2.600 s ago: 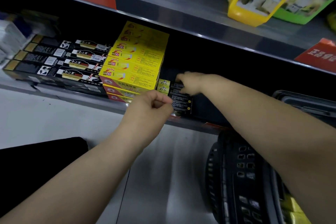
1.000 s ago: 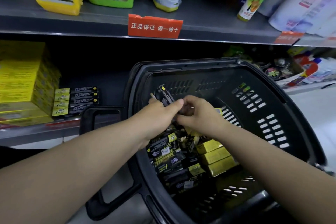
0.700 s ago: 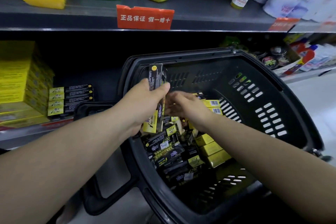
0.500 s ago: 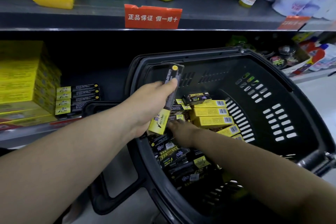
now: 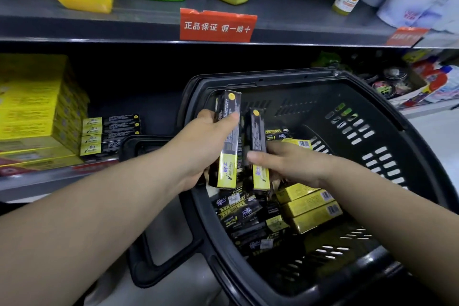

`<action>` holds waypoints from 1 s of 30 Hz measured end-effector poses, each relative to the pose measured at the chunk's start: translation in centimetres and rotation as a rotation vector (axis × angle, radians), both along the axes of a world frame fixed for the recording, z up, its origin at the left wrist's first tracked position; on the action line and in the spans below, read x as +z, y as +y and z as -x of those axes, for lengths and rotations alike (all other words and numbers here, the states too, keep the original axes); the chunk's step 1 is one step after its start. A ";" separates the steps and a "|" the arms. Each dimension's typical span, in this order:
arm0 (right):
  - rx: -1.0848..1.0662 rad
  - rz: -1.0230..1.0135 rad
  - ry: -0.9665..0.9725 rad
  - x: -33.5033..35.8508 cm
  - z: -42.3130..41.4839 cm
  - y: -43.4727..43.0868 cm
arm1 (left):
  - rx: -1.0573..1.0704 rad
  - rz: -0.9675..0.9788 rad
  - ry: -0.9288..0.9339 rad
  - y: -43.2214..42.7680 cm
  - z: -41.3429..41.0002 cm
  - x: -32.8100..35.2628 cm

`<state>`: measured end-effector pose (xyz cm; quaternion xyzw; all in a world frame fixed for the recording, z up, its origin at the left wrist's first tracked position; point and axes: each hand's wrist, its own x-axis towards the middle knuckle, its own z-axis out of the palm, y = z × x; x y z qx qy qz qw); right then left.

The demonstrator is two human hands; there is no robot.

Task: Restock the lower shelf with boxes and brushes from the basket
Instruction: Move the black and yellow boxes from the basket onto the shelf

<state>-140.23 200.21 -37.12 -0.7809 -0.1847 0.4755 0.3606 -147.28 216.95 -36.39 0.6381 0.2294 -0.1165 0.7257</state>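
Left hand (image 5: 206, 141): gripping one black-and-yellow box (image 5: 227, 141) upright over the basket (image 5: 372, 97)
Right hand (image 5: 285, 164): closed on a second box (image 5: 259, 151) — just beside the first
Lower shelf (image 5: 37, 181): stocked boxes (image 5: 110, 135) at left

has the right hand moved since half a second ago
Yes. The right hand has come up out of the pile, holding a black and yellow box upright, nearer the basket's far rim, beside the left hand.

Two hands (image 5: 206, 146), two held black boxes (image 5: 227, 141), four shelved black boxes (image 5: 110, 135), one basket (image 5: 387, 117).
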 end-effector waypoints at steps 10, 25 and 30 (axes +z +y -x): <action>-0.190 -0.286 -0.568 0.5 0.9 2.7 | 0.082 0.041 -0.050 0.4 -0.2 1.0; 0.952 0.741 -0.807 -11.6 1.0 1.2 | 0.115 -0.005 -0.023 1.3 -0.3 0.2; 0.307 0.458 -0.630 -5.2 -1.0 0.6 | 0.144 0.013 -0.032 1.5 -0.2 0.3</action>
